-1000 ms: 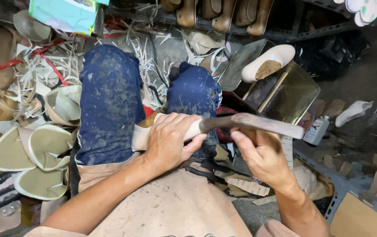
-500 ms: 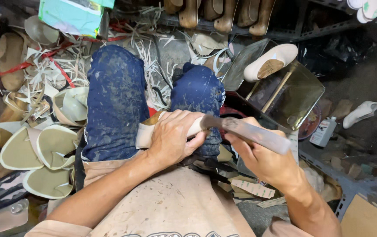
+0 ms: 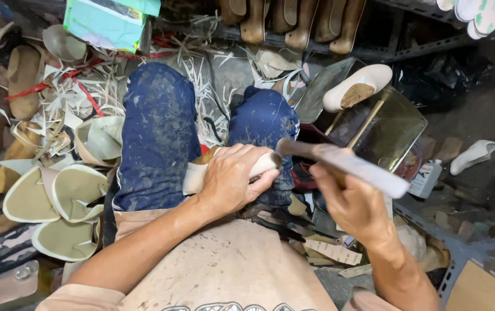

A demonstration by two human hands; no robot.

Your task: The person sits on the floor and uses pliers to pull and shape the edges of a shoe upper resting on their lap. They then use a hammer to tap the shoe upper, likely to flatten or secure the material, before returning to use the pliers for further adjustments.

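Note:
My left hand [image 3: 233, 181] grips a pale shoe on a last [image 3: 201, 173] and presses it down across my lap, between my two knees in dark blue trousers [image 3: 158, 138]. My right hand [image 3: 354, 207] holds a long hammer [image 3: 339, 161] by its handle. The handle is blurred with motion. The hammer's dark head meets the pale tip of the shoe just right of my left fingers. A tan apron [image 3: 230, 270] covers my lap below both forearms.
Pale shoe uppers and soles [image 3: 57, 196] lie piled on the left among leather strips. A white shoe last [image 3: 357, 86] rests on a glass-sided box [image 3: 391, 132] to the right. Wooden lasts [image 3: 293, 20] hang along a shelf at the top. A small bottle [image 3: 423, 178] stands at the right.
The hammer has swung down and left, its head now at the shoe's tip. My left hand has kept its grip on the shoe.

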